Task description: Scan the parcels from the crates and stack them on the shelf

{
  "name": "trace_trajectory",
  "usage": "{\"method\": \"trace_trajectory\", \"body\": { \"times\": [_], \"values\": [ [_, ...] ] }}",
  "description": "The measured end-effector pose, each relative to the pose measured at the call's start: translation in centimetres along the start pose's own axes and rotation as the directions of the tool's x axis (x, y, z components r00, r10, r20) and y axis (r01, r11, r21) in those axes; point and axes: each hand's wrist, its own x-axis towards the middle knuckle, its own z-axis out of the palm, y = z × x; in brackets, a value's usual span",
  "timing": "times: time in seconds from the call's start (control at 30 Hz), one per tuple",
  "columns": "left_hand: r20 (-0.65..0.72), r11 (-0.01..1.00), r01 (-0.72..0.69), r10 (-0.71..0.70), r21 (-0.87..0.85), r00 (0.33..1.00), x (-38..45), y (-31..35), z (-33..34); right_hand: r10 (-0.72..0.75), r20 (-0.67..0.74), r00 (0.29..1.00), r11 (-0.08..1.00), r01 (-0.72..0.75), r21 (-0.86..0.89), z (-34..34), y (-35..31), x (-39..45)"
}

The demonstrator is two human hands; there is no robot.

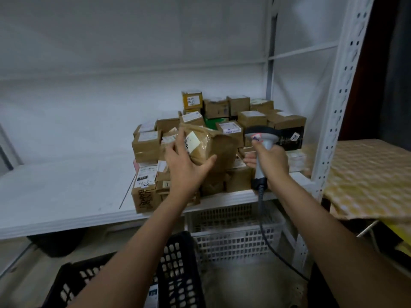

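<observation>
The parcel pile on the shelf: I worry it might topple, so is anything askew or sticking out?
Yes. The brown box at the pile's front left corner juts past the shelf edge. The wrapped parcel under the left hand sits tilted on top.

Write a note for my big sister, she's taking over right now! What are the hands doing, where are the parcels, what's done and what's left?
Left hand: fingers spread on a brown paper-wrapped parcel, placing it on top of the pile.
Right hand: grips the corded scanner by its handle.
Stacked parcels: many boxes sit at the right end of the white shelf.
Crates: a black crate sits below, with at least one parcel visible inside; a white crate stands under the shelf, contents not visible.
Done: a big pile is stacked.
Left: settle this parcel, then scan and stack whatever remains in the crates.
</observation>
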Motion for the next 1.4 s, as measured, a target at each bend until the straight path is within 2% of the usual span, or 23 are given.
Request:
{"method": "trace_trajectory", "body": {
  "times": [0.1, 0.2, 0.27, 0.37, 0.43, 0.5, 0.6, 0.73, 0.8, 0.9, 1.0, 1.07, 1.2, 1.33, 1.4],
  "values": [
    [-0.004, 0.996, -0.017, 0.018, 0.092, 1.000, -0.7, -1.2, 2.3, 0.040, 0.006, 0.999, 0.999, -0.040, 0.007, 1.2, 2.2, 1.7],
    [0.067, 0.980, -0.091, 0.081, 0.177, 0.994, -1.3, -1.8, 3.2, 0.054, -0.009, 0.998, 0.998, -0.054, 0.017, 1.8, 3.3, 2.9],
    [0.121, 0.989, -0.089, 0.074, 0.118, 0.990, -1.6, -1.8, 3.4, 0.040, -0.045, 0.998, 0.999, -0.040, 0.007, 1.9, 3.4, 3.4],
    [0.151, 0.981, 0.132, -0.110, -0.143, 0.982, -1.0, -1.2, 3.7, 0.020, -0.059, 0.998, 0.999, -0.021, -0.025, 1.7, 3.7, 3.9],
    [0.167, 0.906, 0.287, -0.245, -0.312, 0.955, -0.1, -0.9, 4.0, 0.005, -0.056, 0.998, 0.999, -0.007, -0.042, 1.5, 4.0, 4.0],
    [0.260, 0.784, 0.436, -0.353, -0.441, 0.899, 1.0, -1.1, 4.1, -0.001, -0.059, 0.998, 0.999, -0.002, -0.052, 1.3, 4.1, 3.9],
    [0.440, 0.654, 0.625, -0.454, -0.425, 0.774, 2.0, -0.3, 3.4, -0.025, -0.059, 0.998, 0.998, 0.021, -0.066, 0.9, 4.1, 3.9],
    [0.577, 0.583, 0.729, -0.475, -0.359, 0.664, 2.9, 1.1, 2.6, -0.068, -0.046, 0.997, 0.991, 0.062, -0.117, 0.3, 4.3, 3.7],
    [0.615, 0.572, 0.748, -0.467, -0.338, 0.635, 3.1, 1.5, 2.1, -0.084, -0.048, 0.995, 0.988, 0.077, -0.136, 0.1, 4.3, 3.6],
    [0.617, 0.556, 0.736, -0.436, -0.387, 0.655, 2.8, 1.5, 1.4, -0.093, -0.054, 0.994, 0.987, 0.085, -0.139, -0.3, 3.6, 3.3],
    [0.553, 0.480, 0.672, -0.384, -0.565, 0.739, 2.1, 1.1, 1.2, -0.112, -0.046, 0.993, 0.992, 0.109, -0.068, -0.8, 2.3, 3.2],
    [0.507, 0.462, 0.641, -0.392, -0.613, 0.768, 1.7, 0.8, 1.0, -0.142, -0.056, 0.988, 0.989, 0.139, -0.053, -1.1, 1.1, 3.1],
    [0.501, 0.433, 0.685, -0.471, -0.586, 0.726, 1.3, 0.7, 1.1, -0.213, -0.025, 0.977, 0.973, 0.210, -0.091, -1.5, -1.4, 2.3],
    [0.508, 0.268, 0.649, -0.441, -0.712, 0.740, 1.3, 1.6, 1.3, -0.205, 0.051, 0.977, 0.973, 0.209, -0.102, -1.4, -4.0, 1.3],
    [0.521, 0.239, 0.642, -0.414, -0.729, 0.746, 1.2, 1.7, 1.5, -0.186, 0.099, 0.978, 0.975, 0.196, -0.108, -1.2, -5.2, 0.7]
  ]
}}
